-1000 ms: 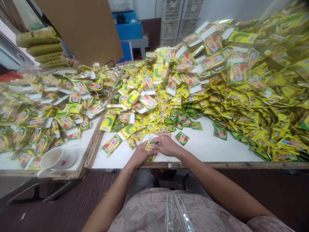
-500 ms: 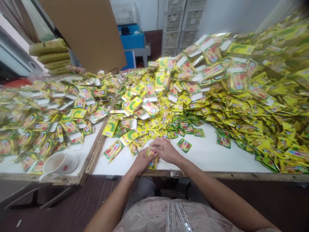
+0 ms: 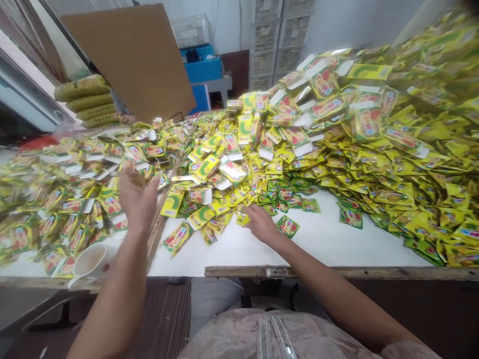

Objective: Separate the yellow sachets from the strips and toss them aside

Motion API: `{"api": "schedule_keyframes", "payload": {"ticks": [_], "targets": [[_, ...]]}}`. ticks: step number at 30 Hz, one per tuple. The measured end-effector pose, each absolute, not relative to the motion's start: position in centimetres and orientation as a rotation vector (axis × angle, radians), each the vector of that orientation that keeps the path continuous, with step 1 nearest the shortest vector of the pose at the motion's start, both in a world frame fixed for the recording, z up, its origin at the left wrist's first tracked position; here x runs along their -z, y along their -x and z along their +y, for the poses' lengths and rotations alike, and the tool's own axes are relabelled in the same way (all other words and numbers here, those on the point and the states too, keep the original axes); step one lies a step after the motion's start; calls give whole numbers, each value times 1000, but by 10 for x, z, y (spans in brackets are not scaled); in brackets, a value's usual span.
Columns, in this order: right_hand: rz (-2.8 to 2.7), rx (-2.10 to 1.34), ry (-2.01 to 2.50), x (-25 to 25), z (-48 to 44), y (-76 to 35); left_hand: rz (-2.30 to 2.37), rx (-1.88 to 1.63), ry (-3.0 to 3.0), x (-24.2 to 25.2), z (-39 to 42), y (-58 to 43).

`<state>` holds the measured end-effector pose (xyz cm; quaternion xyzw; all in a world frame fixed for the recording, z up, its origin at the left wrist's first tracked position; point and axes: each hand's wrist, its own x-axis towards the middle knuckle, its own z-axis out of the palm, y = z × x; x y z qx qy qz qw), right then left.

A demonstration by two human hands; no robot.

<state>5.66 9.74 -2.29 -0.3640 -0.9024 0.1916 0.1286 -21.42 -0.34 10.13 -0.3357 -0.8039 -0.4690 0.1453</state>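
Note:
My left hand [image 3: 138, 202] is raised over the left-hand pile of small printed boxes [image 3: 110, 202], thumb and fingers spread; it is slightly blurred, and nothing shows in its grasp. My right hand [image 3: 261, 223] is low at the front of the middle heap, with its fingertips closed on a small yellow sachet [image 3: 242, 218]. Loose yellow boxes [image 3: 202, 213] lie just left of that hand. Close to its wrist a green sachet with a red fruit print [image 3: 288, 226] rests flat on the white tabletop [image 3: 232, 254].
A large slope of yellow sachets [image 3: 396, 194] fills the right side. A white cup [image 3: 91, 262] stands near the left front edge, beside my left forearm. A wooden strip [image 3: 156, 234] divides the two tabletops. Behind are a cardboard sheet [image 3: 130, 60] and stacked sacks [image 3: 90, 102].
My hands were together at the front edge around a small printed box. My left hand has swung left over the box pile; my right hand has moved slightly to the sachets. The box has left my hands.

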Motion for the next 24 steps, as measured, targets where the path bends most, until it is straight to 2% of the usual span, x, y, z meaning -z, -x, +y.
{"api": "schedule_keyframes", "payload": {"ticks": [6,11,13,17,20,24], "targets": [[-2427,-865,1162,22,77,-101,-2885,1223,1567,-25,2,102],[-2161,-1175,1152,26,69,-118,-3000,1530,1965,14,26,52],[-2100,-1197,1201,29,67,-123,-3009,1567,2016,22,31,42],[-1975,-1028,1256,32,69,-131,-2877,1623,1988,29,36,31],[-1830,-1105,1249,26,81,-145,-2876,1699,1960,27,40,34],[-1761,-1138,1366,13,109,-176,-2868,1331,1678,14,38,44]]}}
